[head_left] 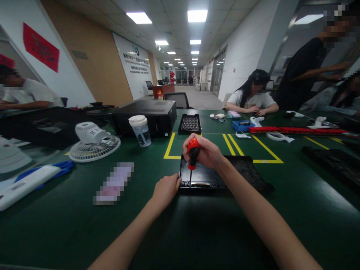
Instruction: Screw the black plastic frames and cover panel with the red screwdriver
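Observation:
My right hand is closed round a screwdriver with a red and black handle, held upright with its tip down on the near left corner of a flat black device lying on the green table. My left hand rests against the device's left edge, its fingers curled and pressing on that corner. What lies under the fingertips is hidden.
A black tray of small parts stands beyond the device inside yellow floor-tape lines. To the left are a clear bottle, a white desk fan, a black box and a white-and-blue object. Other people sit at the far and left edges.

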`<state>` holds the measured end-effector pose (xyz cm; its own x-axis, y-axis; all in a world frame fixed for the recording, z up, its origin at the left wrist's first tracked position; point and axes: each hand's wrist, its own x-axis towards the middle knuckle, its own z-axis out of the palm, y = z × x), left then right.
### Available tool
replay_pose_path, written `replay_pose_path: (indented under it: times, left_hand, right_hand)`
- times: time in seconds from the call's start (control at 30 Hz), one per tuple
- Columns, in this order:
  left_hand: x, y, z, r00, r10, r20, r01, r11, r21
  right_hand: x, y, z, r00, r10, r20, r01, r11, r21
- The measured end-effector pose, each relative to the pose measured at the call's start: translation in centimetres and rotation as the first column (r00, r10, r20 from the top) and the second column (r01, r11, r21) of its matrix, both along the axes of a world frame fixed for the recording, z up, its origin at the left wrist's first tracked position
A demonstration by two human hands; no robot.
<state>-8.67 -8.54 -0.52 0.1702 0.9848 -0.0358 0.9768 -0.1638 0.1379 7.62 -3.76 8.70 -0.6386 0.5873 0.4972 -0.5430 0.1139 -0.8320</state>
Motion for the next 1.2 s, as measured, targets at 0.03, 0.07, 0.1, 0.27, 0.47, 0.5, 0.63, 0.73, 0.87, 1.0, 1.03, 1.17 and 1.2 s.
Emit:
replay_pose_path:
  times: [0.03,0.07,0.1,0.27,0.47,0.5,0.63,0.73,0.87,1.0,1.03,1.17,1.2]
  left_hand:
    - [0.02,-0.03,0.05,1.000,0.002,-0.002,-0.002,1.000,-0.001]
    - [0.04,-0.07,0.12,1.000,0.004,-0.004,-0.004,1.000,-0.004]
    - [0.07,-0.11,0.20,1.000,0.001,-0.004,-0.002,1.000,-0.008]
    - [0.13,-0.19,0.42,1.000,0.010,-0.002,-0.010,0.999,-0.033]
    - [0.08,-0.13,0.45,1.000,0.015,0.005,-0.015,0.999,-0.048]
    - [0.08,-0.14,0.49,1.000,0.021,0.005,-0.020,0.998,-0.053]
    - [0.14,-0.21,0.67,1.000,0.024,0.009,-0.024,0.998,-0.064]
    - [0.16,-0.24,0.68,1.000,0.017,0.005,-0.017,0.998,-0.062]
    - [0.13,-0.23,0.58,1.000,0.017,0.004,-0.017,0.999,-0.043]
    - [0.10,-0.20,0.55,1.000,0.020,0.011,-0.020,0.999,-0.044]
    - [0.10,-0.18,0.53,1.000,0.025,0.012,-0.024,0.998,-0.050]
    - [0.11,-0.12,0.39,0.999,0.032,0.015,-0.031,0.998,-0.050]
    - [0.12,-0.11,0.37,0.999,0.032,0.015,-0.031,0.998,-0.050]
  right_hand:
    - [0.00,0.00,0.01,1.000,-0.002,0.000,0.002,1.000,0.002]
    - [0.00,0.00,0.01,1.000,-0.005,-0.001,0.005,1.000,0.004]
    - [0.00,0.02,0.01,1.000,-0.006,-0.002,0.006,1.000,0.007]
    - [0.07,0.12,-0.04,1.000,-0.004,0.001,0.004,1.000,0.014]
    - [0.30,0.19,-0.07,0.999,-0.017,0.033,0.017,1.000,0.005]
    - [0.33,0.19,-0.06,0.999,-0.020,0.041,0.020,1.000,0.002]
    - [0.45,0.11,0.07,0.998,-0.038,0.045,0.038,0.999,0.008]
    - [0.57,0.05,0.20,0.998,-0.043,0.041,0.042,0.999,0.016]
    - [0.75,0.07,0.19,0.996,-0.069,0.057,0.067,0.997,0.028]
    - [0.84,0.06,0.16,0.994,-0.093,0.064,0.090,0.995,0.048]
    - [0.85,0.04,0.21,0.993,-0.099,0.066,0.095,0.994,0.051]
    - [0.92,-0.07,0.45,0.990,-0.121,0.072,0.115,0.990,0.076]
    - [0.95,-0.07,0.49,0.989,-0.127,0.073,0.120,0.989,0.083]
